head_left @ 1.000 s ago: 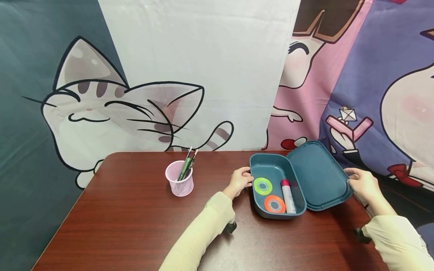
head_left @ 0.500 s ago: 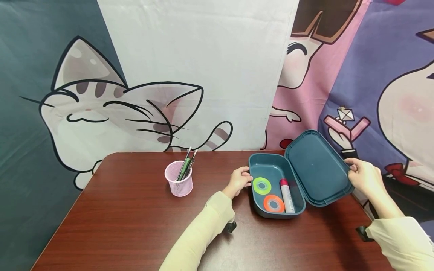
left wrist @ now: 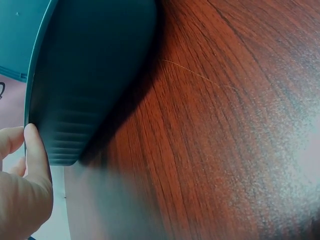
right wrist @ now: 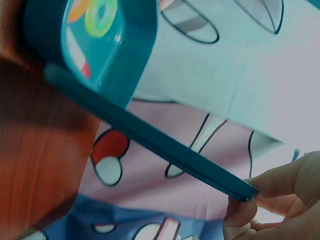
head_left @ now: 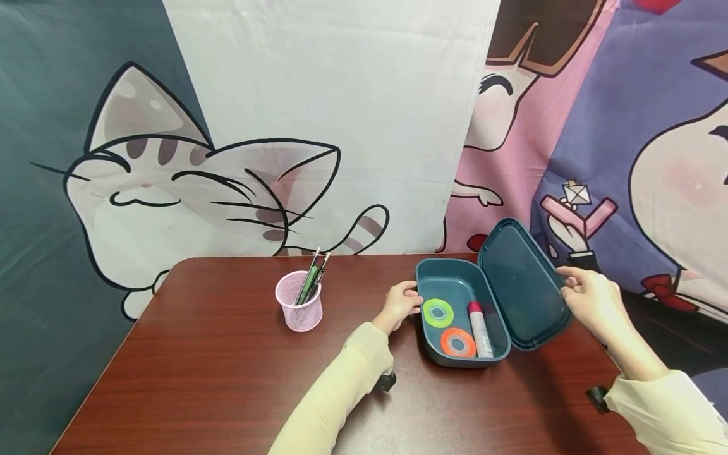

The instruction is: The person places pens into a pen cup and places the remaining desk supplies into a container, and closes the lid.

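Note:
A dark teal plastic box (head_left: 449,268) stands on the table with its lid (head_left: 523,284) raised on the right side, tilted up and outward. My left hand (head_left: 399,304) pinches the box's left rim; in the left wrist view the thumb (left wrist: 36,150) lies against the outer wall. The lid's far edge is pinched between thumb and fingers of my right hand (head_left: 594,300), as the right wrist view also shows. Inside the box lie a green tape roll (head_left: 428,320), an orange tape roll (head_left: 445,345) and a white tube with a red cap (head_left: 480,332), perhaps a glue stick.
A pink mesh pen cup (head_left: 301,316) holding several pens (head_left: 310,284) stands on the table left of the box. The brown wooden table (head_left: 227,379) ends at a cartoon-printed cloth (head_left: 341,82) behind it. Its right edge runs under my right forearm.
My right hand has lifted the lid and swung it leftward toward the box, so it stands steeper. The left hand and the box have stayed in place.

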The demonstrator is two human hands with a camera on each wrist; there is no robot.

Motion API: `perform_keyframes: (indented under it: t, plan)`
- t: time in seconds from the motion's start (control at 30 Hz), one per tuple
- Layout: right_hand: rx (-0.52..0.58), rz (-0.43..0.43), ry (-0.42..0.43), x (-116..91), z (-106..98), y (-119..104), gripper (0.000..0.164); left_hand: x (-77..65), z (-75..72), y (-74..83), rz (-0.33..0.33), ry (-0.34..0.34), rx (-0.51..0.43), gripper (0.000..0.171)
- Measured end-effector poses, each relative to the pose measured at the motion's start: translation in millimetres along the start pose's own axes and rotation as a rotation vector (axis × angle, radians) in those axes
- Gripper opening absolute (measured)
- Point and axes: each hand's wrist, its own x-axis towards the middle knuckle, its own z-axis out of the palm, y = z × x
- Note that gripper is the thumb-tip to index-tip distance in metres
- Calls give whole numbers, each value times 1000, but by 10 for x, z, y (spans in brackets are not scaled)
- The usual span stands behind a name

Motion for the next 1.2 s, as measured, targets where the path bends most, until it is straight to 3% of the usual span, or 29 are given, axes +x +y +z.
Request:
perform_keyframes:
  t: [0.33, 0.63, 0.87, 1.2]
  plan:
    - [55, -35, -34, -34, 35, -215, 29, 25, 7, -25, -4, -3, -12, 47]
    - [175, 42, -97, -39, 60, -313, 34, 20, 2, -11, -6, -3, -14, 47]
    - [283, 47, -129, -45, 178, -477, 37, 30, 3, -15, -7, -4, -18, 47]
    - [290, 27, -154, -59, 380, -683, 39, 26, -3, -23, -4, -8, -28, 47]
